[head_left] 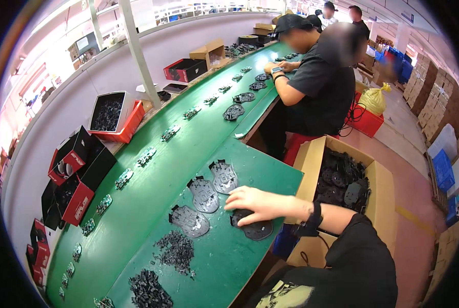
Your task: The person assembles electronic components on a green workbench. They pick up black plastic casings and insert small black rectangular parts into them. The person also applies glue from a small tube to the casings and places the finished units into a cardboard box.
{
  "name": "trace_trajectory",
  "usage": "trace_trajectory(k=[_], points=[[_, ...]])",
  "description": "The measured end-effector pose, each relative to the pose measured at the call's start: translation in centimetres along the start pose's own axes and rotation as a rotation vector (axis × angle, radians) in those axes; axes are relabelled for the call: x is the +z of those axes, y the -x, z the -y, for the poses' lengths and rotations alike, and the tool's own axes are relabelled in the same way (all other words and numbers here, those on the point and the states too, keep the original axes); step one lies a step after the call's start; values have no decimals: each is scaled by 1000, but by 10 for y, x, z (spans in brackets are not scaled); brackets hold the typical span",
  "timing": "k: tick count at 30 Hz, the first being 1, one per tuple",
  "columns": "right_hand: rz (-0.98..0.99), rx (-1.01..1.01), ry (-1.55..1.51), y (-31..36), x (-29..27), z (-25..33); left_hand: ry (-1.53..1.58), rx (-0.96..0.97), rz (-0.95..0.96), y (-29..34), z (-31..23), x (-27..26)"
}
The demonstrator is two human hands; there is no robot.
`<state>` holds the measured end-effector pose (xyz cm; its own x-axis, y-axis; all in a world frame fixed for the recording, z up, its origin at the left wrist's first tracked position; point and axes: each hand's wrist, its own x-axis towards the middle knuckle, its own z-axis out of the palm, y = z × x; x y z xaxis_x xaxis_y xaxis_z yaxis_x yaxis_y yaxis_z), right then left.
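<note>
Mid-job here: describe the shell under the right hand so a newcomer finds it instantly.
Find the big open carton, then the green table to its left. By the table's edge nearest the carton lies a dark shell, partly covered by the right hand. It looks darker than the three grey shells to its left, which lie uncovered.

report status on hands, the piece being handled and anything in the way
Right hand over black rounded plastic shell, grip unclear; left hand out of view. Shell partly hidden under right hand. Three grey rounded plastic shells lie nearby.
</note>
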<state>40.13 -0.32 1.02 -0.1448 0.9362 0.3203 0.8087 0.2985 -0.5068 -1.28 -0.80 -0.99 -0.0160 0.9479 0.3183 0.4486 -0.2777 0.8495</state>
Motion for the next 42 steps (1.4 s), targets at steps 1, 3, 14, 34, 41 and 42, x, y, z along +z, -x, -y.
trace_trajectory(k=[1,3,14,34,41,42], points=[[-29,-53,97,4,12,3,74,31,12,0,1,0],[-113,0,64,9,30,6,224,91,37,-4,-4,4],[-502,188,145,5,53,21,1110,-203,1285,-40,-181,16],[-534,212,183,5,59,27,2965,-1639,-546,-38,165,-294],[-536,230,171,10,60,30,2978,-1759,-559,-42,161,-290],[-542,226,169,10,61,29,2978,-1791,-563,-44,163,-293]])
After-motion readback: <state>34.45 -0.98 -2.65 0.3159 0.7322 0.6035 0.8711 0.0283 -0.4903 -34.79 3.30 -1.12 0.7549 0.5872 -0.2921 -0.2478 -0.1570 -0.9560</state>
